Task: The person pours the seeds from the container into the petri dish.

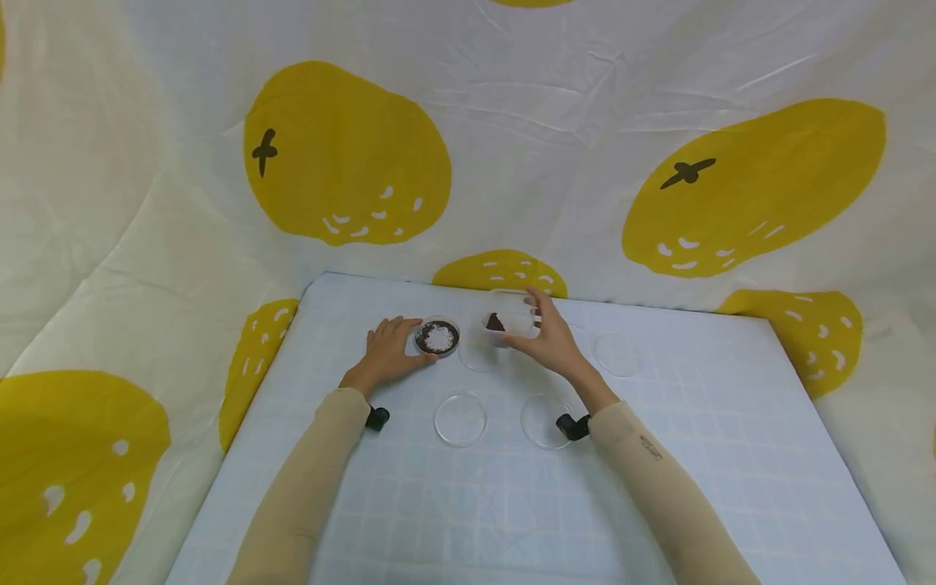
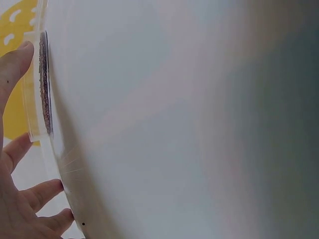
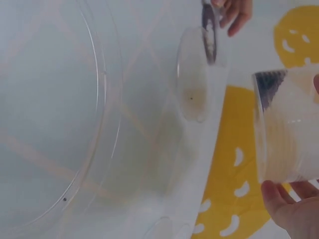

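In the head view, my left hand [image 1: 391,351] holds a round clear petri dish [image 1: 439,338] flat on the table, thumb on the near side and fingers on the far side. Dark soil-like crumbs fill the dish, with a white granular patch in the middle. The left wrist view shows the dish [image 2: 44,84] edge-on between thumb and index finger. My right hand [image 1: 550,337] grips a clear plastic cup [image 3: 289,134] on its side, raised above the table just right of the dish. Dark crumbs [image 3: 269,88] lie in one corner of the cup.
Several clear round dishes stand on the pale checked table [image 1: 475,528]: one dish [image 1: 460,446] in front, another dish [image 1: 522,422] near my right wrist, a faint dish [image 1: 618,375] at the right. A white cloth [image 1: 526,162] with yellow fruit prints hangs behind the table.
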{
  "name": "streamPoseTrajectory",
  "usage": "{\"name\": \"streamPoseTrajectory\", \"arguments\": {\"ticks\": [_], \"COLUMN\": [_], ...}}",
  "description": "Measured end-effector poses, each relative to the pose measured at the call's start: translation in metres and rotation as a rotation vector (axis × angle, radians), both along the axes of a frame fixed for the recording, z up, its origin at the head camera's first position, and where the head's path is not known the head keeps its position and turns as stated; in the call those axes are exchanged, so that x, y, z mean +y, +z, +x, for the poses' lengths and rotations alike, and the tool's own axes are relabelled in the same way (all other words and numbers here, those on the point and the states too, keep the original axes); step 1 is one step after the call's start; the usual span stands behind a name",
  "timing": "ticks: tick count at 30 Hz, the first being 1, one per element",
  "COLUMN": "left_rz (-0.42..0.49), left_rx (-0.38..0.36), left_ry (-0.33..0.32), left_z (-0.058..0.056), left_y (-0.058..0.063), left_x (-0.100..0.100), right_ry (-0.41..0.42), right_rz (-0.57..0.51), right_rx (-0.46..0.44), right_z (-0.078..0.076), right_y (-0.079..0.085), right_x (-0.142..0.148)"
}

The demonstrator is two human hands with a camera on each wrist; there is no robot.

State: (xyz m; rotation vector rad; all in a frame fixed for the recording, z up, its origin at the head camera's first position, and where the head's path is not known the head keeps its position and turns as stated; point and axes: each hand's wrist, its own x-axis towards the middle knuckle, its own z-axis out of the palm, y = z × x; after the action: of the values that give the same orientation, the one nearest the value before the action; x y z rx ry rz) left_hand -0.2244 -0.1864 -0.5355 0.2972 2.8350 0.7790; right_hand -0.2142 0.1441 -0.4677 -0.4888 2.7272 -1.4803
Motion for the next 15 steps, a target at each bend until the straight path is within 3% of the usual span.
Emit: {"name": "streamPoseTrajectory", "arguments": {"ticks": [15], "left_rz": [-0.001], "left_rx": [-0.004], "left_ry": [-0.001], "left_z": [0.001], "left_y": [0.002], "left_x": [0.001], "right_ry": [-0.024], "right_rz": [-0.084], "right_rx": [-0.033], "right_z": [0.012], "right_y": [0.002], "right_x": [0.019]}}
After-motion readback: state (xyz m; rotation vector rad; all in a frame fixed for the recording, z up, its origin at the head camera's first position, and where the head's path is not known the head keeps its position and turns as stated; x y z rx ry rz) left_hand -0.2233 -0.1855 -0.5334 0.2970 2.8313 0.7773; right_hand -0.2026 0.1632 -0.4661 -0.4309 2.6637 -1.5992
